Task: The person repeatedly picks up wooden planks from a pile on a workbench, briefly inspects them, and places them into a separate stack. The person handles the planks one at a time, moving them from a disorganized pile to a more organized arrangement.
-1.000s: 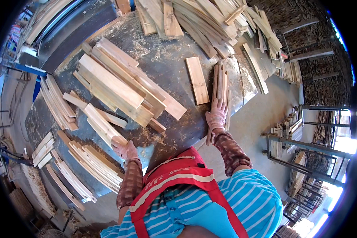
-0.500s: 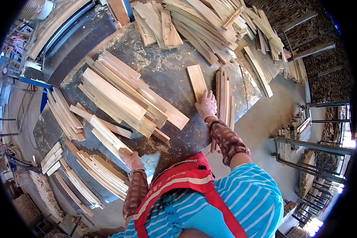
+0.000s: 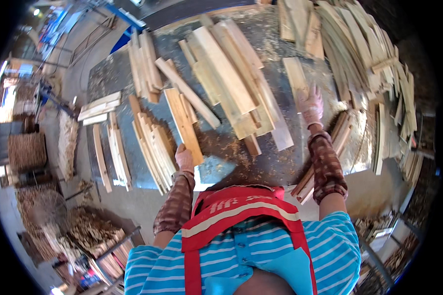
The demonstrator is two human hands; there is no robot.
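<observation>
My left hand, in a pale pinkish work glove, is closed on the near end of a wooden board. The board's broad orange-brown face shows, and a shorter strip lies along its right side. Farther right, my right hand, gloved alike, has its fingers stretched out at the near right end of a short pale board. It touches or hovers just over that end; I cannot tell which. Between my hands a stack of long boards lies slantwise on the dark worktable.
Several narrow strips lie in rows left of my left hand. Darker strips lie beside my right forearm and jut past the near edge. A large board pile covers the far right. Sawdust and shavings litter the tabletop.
The view has swung left, shifting the table rightward in it. In my left hand the board now shows its broad face. My right hand's fingers have straightened at the short board's end.
</observation>
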